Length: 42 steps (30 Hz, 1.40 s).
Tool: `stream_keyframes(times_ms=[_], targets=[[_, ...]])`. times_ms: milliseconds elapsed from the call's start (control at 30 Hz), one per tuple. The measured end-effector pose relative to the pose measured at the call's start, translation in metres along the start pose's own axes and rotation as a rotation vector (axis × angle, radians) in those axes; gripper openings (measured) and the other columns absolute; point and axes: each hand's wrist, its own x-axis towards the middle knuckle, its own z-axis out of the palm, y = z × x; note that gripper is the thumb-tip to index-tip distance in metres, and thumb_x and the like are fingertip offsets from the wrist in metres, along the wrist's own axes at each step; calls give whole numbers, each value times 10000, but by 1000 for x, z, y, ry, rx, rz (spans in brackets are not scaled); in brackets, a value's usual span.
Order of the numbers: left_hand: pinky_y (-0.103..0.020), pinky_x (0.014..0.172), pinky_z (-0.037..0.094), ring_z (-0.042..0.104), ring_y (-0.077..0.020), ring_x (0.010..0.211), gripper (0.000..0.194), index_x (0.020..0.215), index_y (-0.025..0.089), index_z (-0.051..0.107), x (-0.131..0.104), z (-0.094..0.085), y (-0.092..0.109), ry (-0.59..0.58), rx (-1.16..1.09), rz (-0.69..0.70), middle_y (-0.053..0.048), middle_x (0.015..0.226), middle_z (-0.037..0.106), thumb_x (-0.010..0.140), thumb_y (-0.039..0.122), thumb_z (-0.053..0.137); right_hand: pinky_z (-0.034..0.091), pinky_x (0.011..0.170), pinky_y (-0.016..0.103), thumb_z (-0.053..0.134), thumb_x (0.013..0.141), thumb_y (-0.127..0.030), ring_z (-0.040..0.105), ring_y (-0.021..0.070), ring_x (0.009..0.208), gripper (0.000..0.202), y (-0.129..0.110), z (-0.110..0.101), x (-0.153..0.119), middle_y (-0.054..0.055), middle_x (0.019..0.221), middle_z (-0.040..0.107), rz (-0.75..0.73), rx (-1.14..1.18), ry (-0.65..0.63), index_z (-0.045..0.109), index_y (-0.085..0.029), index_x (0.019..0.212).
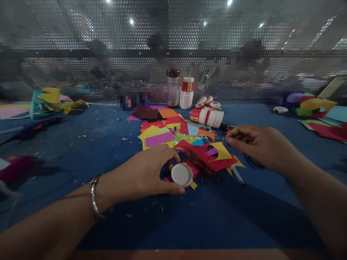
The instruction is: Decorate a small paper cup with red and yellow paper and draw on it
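Observation:
My left hand (pixel 151 169), with a silver bangle at the wrist, curves round a shallow white cut-down paper cup (pixel 182 174). Thumb and fingertips meet opposite sides of it. Bits of yellow and purple paper show from under the cup. My right hand (pixel 257 144) hovers over the table with thumb and fingers pinched together; what they hold, if anything, is too small to make out. Between the hands lie dark scissors (pixel 199 159) on red paper (pixel 217 164) and a clear stick (pixel 238 176). A dark tool, partly hidden, and a black cord lie behind my right hand.
Coloured paper scraps (pixel 159 135) cover the middle of the blue table (pixel 108 224). Beyond are a toppled cup stack (pixel 207 118), an upright cup stack (pixel 187 93) and a clear bottle (pixel 173 90). Paper piles lie left and right. A perforated screen (pixel 81 72) stands behind.

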Motion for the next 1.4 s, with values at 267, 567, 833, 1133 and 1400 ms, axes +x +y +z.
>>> stream_keyframes(times_ms=[267, 567, 833, 1133, 1400], targets=[[-361, 770, 454, 627, -253, 942, 318, 1026, 233, 634, 1, 5, 4, -35, -7, 11, -35, 1067, 687, 814, 421, 780, 547, 649, 328, 561, 893, -251, 709, 214, 700, 181, 8, -4, -37, 55, 814, 752, -288, -136, -251, 739, -243, 860], [-419, 924, 465, 589, -294, 1118, 555, 1186, 234, 611, 0, 5, 7, -62, -35, 31, -68, 1225, 649, 768, 521, 837, 584, 662, 377, 439, 918, -120, 731, 240, 763, 310, 10, -7, -68, 75, 891, 720, -468, -389, -293, 719, -248, 957], [-373, 873, 482, 594, -257, 1042, 378, 1119, 239, 651, -1, 6, 9, -93, -49, 159, -43, 1121, 631, 778, 297, 806, 540, 520, 378, 489, 805, -13, 703, 248, 619, 315, 0, -9, -84, 80, 753, 698, -645, -646, -310, 702, -245, 821], [-401, 958, 524, 605, -269, 1114, 472, 1228, 280, 655, -9, 0, 13, -63, -76, 249, -59, 1192, 638, 776, 244, 784, 490, 537, 366, 493, 794, 1, 674, 233, 634, 327, -9, -7, -83, 42, 748, 680, -801, -754, -297, 679, -256, 870], [-461, 1097, 447, 563, -282, 1261, 473, 1336, 233, 601, 2, 9, 13, 294, -46, 353, -98, 1296, 652, 914, 397, 739, 469, 512, 309, 534, 907, -175, 669, 181, 560, 123, -59, -10, -68, -7, 700, 713, -665, -372, 223, 564, -289, 945]])
